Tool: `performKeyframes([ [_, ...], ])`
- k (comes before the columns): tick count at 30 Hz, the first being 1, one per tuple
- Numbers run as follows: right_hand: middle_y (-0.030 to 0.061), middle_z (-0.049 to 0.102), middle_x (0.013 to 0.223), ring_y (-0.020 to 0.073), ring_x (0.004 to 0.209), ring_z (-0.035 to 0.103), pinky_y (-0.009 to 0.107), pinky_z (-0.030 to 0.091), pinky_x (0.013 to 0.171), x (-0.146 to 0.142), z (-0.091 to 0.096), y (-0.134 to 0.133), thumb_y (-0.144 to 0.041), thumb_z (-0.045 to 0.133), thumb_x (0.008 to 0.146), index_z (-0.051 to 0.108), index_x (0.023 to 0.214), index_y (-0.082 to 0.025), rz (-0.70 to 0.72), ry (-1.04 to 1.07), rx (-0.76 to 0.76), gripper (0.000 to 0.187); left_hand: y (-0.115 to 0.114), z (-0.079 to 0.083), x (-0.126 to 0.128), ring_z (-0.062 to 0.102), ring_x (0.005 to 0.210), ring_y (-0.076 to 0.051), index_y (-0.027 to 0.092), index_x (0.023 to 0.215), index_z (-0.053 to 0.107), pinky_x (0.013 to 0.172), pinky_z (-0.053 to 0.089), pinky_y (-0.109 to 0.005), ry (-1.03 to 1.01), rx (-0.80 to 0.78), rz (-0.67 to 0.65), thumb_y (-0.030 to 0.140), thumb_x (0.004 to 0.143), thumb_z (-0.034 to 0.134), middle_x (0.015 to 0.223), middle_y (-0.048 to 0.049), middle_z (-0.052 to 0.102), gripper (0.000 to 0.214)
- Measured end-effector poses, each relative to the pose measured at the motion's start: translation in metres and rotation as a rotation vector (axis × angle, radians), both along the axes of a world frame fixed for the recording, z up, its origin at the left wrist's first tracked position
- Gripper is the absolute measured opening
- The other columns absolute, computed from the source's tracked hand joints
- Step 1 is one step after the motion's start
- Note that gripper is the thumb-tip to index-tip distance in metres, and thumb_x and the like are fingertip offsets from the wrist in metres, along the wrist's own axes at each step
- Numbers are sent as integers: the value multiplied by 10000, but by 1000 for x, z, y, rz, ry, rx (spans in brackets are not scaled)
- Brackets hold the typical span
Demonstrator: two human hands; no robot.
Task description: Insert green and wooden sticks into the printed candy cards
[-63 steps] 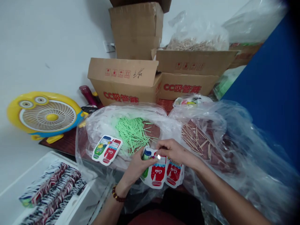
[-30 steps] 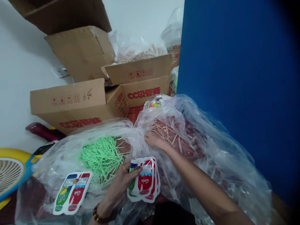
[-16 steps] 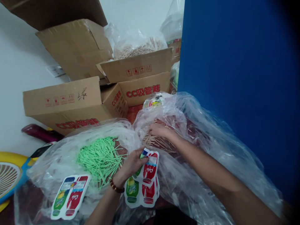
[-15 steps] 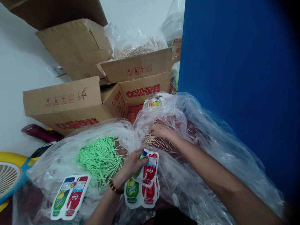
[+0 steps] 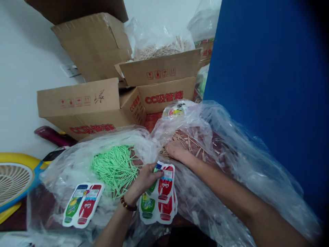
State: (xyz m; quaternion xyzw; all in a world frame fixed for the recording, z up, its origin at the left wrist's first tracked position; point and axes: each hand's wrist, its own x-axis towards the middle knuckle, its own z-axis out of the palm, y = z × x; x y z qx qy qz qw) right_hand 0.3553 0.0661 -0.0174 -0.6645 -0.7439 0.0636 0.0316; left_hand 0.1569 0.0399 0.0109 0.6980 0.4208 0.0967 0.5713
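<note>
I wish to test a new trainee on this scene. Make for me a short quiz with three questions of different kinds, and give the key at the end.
1. What does the left hand hold? (a) a cardboard box (b) a printed packet (c) a purple bottle
2. True or false: the right hand is at the brown sticks.
3. Fill the gap: in the picture, the green sticks lie to the ____ of the brown sticks.

Key: 1. b; 2. true; 3. left
</note>
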Motion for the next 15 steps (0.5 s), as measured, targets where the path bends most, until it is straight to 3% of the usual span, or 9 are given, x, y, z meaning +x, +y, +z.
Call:
performKeyframes([
  [3,211,657,1146,310,1168,521,441,259,1035,-3,-2,3,-100,489,827,689,1001,-85,-33,41,-38,266,1,-2,-1,602,543,-146,153,743,663,523,445,-222,3,-32,6,296,694,600,653,-3,683,164],
  [6,203,672,1114,285,1112,572,384,345,976,5,-2,0,-92,508,804,673,1029,-93,-99,128,-88,278,0,-2,-2,619,567,-159,155,756,669,535,450,-227,0,-21,-3,283,698,581,673,-7,698,165],
  [11,171,711,955,257,860,654,332,454,771,34,-7,-22,-114,538,771,662,947,-117,-233,366,-147,215,-3,1,-4,615,587,-169,152,755,673,528,431,-219,-15,22,11,309,690,610,671,-9,698,181],
  [15,84,707,760,179,672,644,269,482,639,49,-21,-46,-186,450,847,614,833,-152,-321,667,-137,168,-5,4,-3,620,614,-182,158,723,669,531,424,-221,-46,7,30,329,682,633,668,-10,698,179],
])
